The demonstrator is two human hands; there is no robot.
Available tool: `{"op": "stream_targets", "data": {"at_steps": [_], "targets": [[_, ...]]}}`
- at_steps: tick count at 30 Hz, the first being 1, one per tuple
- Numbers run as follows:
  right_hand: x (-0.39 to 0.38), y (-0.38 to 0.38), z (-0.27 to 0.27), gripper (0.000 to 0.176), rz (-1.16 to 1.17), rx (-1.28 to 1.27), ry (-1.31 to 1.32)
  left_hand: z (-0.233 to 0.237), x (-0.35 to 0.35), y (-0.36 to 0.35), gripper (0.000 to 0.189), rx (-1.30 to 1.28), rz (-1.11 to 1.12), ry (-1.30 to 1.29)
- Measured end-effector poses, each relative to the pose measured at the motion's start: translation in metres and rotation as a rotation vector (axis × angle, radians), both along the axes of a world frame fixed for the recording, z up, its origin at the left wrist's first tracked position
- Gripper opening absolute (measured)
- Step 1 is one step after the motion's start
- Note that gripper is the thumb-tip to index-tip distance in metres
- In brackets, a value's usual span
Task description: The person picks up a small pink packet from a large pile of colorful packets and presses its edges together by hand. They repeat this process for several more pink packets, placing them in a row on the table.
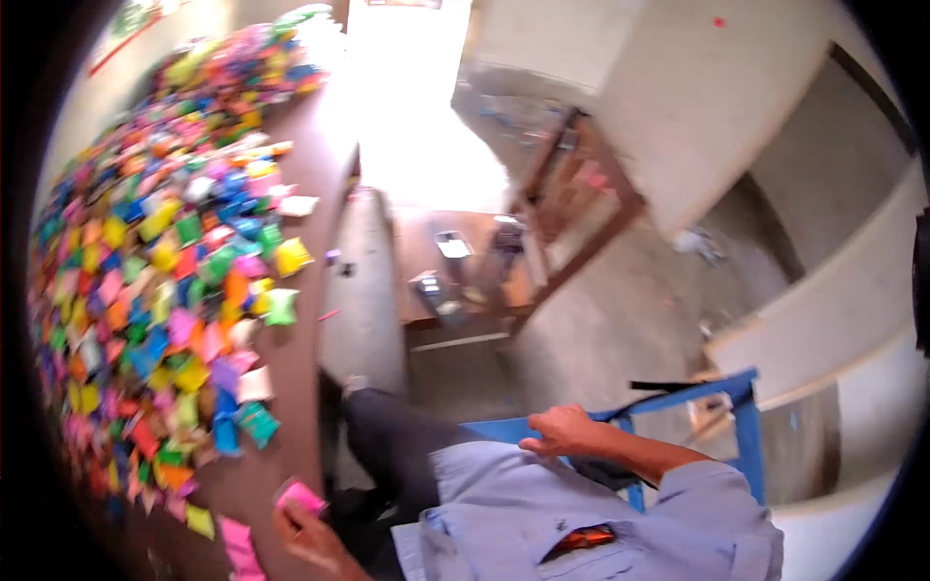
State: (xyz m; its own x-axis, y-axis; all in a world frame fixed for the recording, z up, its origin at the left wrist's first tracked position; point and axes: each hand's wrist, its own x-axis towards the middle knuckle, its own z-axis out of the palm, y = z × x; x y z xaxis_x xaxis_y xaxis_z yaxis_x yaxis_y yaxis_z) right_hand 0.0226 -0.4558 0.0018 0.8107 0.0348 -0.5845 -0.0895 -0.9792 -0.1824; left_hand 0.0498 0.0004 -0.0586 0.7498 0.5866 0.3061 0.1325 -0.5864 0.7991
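My left hand (315,542) is closed on a small pink packet (302,497) at the edge of the brown table (298,387). A pink strip (240,548) and a yellow-green packet (200,522) lie close by on the tabletop. The rest of a large heap of small colourful packets (155,290) spreads along the table to my left. Over my lap, near the blue chair frame (746,426), my right hand (562,431) hangs with loosely bent fingers somewhat apart. Nothing shows in it, though its underside is hidden.
Ahead stands a wooden chair (412,247) with a phone (452,244) and other blurred dark items on its seat. Bright light comes through a doorway (412,87) beyond it. Pale partition panels (702,116) stand at the right. A red stick (330,315) lies near the table edge.
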Motion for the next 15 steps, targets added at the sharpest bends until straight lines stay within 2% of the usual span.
{"op": "stream_targets", "data": {"at_steps": [1, 2, 3, 4, 5, 9, 13, 15], "targets": [[0.021, 0.022, 0.008, 0.048, 0.057, 0.039, 0.005, -0.002, -0.002, 0.003, 0.032, 0.036, -0.033, -0.009], [0.04, 0.043, 0.013, 0.048, 0.123, 0.072, -0.007, 0.011, -0.002, -0.002, 0.032, -0.088, -0.082, -0.017], [0.055, 0.062, 0.019, 0.045, 0.162, 0.17, -0.061, 0.029, 0.002, -0.016, 0.031, -0.132, -0.071, -0.095], [0.067, 0.08, 0.027, 0.042, 0.192, 0.263, -0.106, 0.04, 0.0, -0.018, 0.031, -0.174, -0.082, -0.064], [0.079, 0.099, 0.041, 0.035, 0.217, 0.317, -0.156, 0.044, -0.001, -0.019, 0.031, -0.201, -0.083, -0.071], [0.107, 0.146, 0.052, 0.031, 0.371, 0.527, -0.24, 0.056, -0.004, -0.024, 0.032, -0.226, -0.091, -0.064], [0.111, 0.176, 0.042, 0.035, 0.412, 0.588, -0.216, 0.045, -0.003, -0.023, 0.033, -0.277, -0.082, -0.133], [0.107, 0.191, 0.036, 0.036, 0.324, 0.805, -0.265, 0.058, -0.006, -0.024, 0.033, -0.3, -0.078, -0.101]]}}
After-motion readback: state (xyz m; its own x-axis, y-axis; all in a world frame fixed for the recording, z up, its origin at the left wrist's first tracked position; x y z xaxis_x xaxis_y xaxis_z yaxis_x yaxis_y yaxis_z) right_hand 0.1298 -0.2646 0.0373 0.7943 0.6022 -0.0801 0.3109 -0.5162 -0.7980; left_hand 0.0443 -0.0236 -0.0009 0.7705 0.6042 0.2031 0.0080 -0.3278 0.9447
